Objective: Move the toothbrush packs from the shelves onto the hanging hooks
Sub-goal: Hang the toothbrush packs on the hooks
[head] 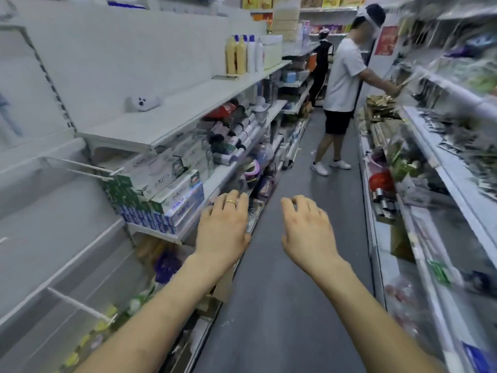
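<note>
Head view: left hand [223, 230] and right hand [306, 232] hover released, fingers relaxed, holding nothing, above the aisle floor [282, 305]. Hanging hooks [88, 164] project at left. Location of toothbrush packs cannot be determined.

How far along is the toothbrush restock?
Done: nothing visible; the upper hook and lower hook hang bare. In hand: nothing; left hand and right hand are open and empty above the aisle floor. Left: the whole transfer.
</note>
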